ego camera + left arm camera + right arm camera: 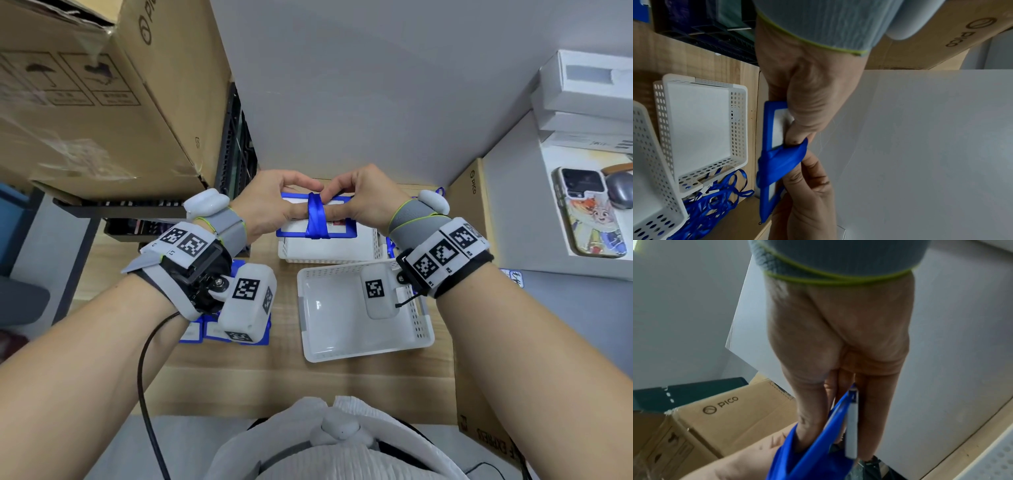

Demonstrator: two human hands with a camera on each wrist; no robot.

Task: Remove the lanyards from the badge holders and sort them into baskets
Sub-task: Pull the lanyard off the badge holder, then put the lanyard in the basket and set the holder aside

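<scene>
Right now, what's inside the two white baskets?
Near basket: nothing visible, though a wrist tracker hides part of its floor. Far basket: looks empty in the left wrist view; the badge holder covers it in the head view.

Head view is lit pretty evenly, soft indoor light, no hard shadows, just a faint glare patch on the floor of the white basket (363, 353) below the right hand (366, 202). Fisheye bends everything hard toward the edges, so the cardboard box (85, 102) up and left of the left hand (270, 205) leans way over. Left wrist view is sharp in the middle, dimmer, with a grey cast on the wall. Right wrist view is the worst: smeary motion blur, the blue lanyard (813, 456) at the fingertips is soft, and the nearby wristband is totally out of focus.
</scene>
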